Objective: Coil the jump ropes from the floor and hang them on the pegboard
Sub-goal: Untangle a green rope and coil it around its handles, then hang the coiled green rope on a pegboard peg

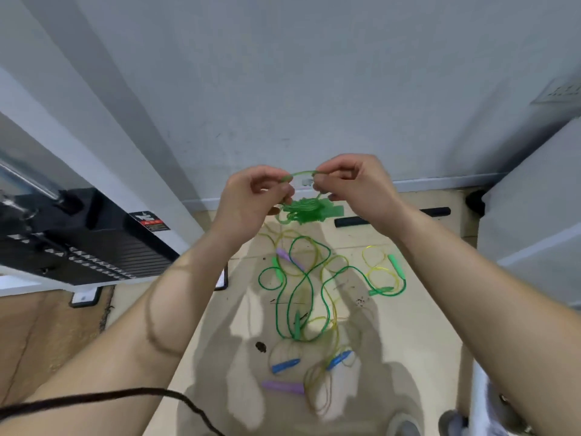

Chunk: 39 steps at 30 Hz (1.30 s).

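In the centre of the frame both hands are raised in front of the pale wall (314, 89). The left hand (251, 199) and right hand (352, 184) each pinch a short arc of the green jump rope (303, 212) between curled fingers and thumb, and the arc bridges the gap between them. The rest of that rope hangs just below the hands as a bunched coil. In the lower centre, loose jump ropes (301, 278), green and yellow, lie tangled on the floor (408, 341), with blue handles (285, 365) and a purple handle (283, 387) near the bottom. A black machine (94, 243) sits at the left.
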{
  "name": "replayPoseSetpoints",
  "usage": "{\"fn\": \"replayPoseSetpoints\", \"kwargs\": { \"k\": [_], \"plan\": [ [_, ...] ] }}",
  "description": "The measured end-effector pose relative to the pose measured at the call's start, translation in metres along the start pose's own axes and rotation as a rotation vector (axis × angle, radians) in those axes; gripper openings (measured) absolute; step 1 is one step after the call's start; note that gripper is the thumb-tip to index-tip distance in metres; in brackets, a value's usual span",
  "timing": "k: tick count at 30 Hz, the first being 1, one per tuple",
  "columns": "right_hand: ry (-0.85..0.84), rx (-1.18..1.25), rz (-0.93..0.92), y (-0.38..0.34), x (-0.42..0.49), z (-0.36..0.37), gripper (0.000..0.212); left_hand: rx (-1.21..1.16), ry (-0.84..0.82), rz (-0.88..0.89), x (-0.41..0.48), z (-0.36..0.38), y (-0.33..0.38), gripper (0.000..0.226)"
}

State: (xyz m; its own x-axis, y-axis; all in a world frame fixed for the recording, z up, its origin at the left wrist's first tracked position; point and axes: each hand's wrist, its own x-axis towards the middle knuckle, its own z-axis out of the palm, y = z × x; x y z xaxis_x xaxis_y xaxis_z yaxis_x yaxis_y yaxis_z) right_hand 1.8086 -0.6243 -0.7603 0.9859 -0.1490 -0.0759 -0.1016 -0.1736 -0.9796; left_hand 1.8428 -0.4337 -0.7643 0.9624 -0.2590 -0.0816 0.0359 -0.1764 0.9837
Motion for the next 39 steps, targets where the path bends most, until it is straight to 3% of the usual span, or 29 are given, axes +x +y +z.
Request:
{"fn": "replayPoseSetpoints", "kwargs": {
  "k": [7, 11, 20, 27, 34, 39],
  "plan": [
    [-0.005, 0.064, 0.08, -0.202, -0.002, -0.046, 0.004, 0.035, -0.049, -0.008, 0.0, -0.036, 0.203, 0.013],
    [0.012, 0.139, 0.095, -0.306, -0.009, -0.071, 0.008, 0.01, -0.089, 0.0, -0.004, -0.052, 0.313, 0.031],
    [0.079, 0.162, 0.02, -0.487, -0.028, -0.124, 0.007, 0.054, -0.07, 0.136, -0.012, -0.065, 0.508, 0.038],
    [0.209, 0.203, -0.088, -0.582, -0.037, -0.148, 0.008, 0.002, -0.167, 0.24, -0.006, -0.07, 0.61, 0.027],
    [0.326, 0.099, -0.217, -0.634, -0.011, -0.166, 0.021, -0.056, -0.091, 0.324, 0.032, -0.061, 0.669, 0.021],
    [0.376, 0.112, -0.25, -0.659, 0.031, -0.206, 0.019, -0.052, -0.012, 0.319, 0.076, -0.029, 0.709, 0.023]
  ]
}}
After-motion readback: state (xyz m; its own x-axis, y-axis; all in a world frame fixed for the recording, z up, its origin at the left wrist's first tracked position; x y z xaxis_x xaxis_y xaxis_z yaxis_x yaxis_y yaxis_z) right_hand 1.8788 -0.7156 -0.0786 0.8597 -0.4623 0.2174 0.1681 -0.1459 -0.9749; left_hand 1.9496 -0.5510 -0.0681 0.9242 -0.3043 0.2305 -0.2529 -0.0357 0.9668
